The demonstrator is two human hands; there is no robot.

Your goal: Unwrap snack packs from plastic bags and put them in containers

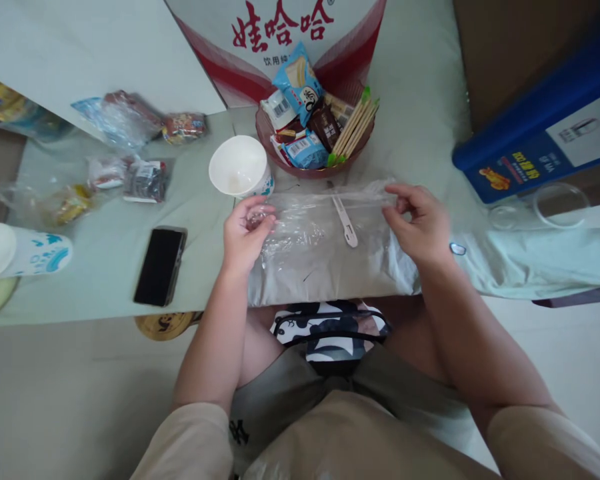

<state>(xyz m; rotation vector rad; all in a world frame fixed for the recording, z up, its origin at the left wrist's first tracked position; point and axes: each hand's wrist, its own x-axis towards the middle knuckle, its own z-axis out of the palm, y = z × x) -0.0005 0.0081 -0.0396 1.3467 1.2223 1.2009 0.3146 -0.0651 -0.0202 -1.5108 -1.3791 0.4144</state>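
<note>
A clear plastic bag, thin and crinkled, is stretched flat over the table edge in front of me. My left hand pinches its upper left corner between thumb and fingers. At the upper right corner, my right hand grips the same plastic with thumb and forefinger. Between the hands lies a slim white tool that looks like a small knife; whether it is under or on the plastic I cannot tell. Just beyond my left hand stands a white paper bowl.
A pinkish glass bowl of wrapped snacks stands behind the plastic, against a large carton. To the left are a phone, a tipped paper cup and bagged snacks. A blue box and clear cup are at right.
</note>
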